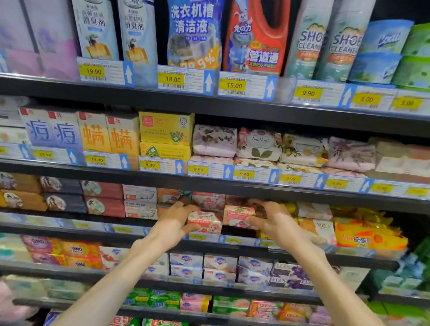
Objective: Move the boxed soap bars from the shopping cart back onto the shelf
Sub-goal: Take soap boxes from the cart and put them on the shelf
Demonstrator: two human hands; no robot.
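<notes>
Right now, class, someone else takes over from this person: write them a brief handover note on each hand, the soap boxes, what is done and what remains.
Left hand: fingers curled round a pink-and-white cardboard goat soap box, at the front edge of the black metal third shelf.
Right hand: grips a second pink goat soap box, slightly higher and further in.
Done: both boxes brought to their shelf slot.
Left: set both down, release. The cart is out of view, so remaining boxes cannot be counted.
</notes>
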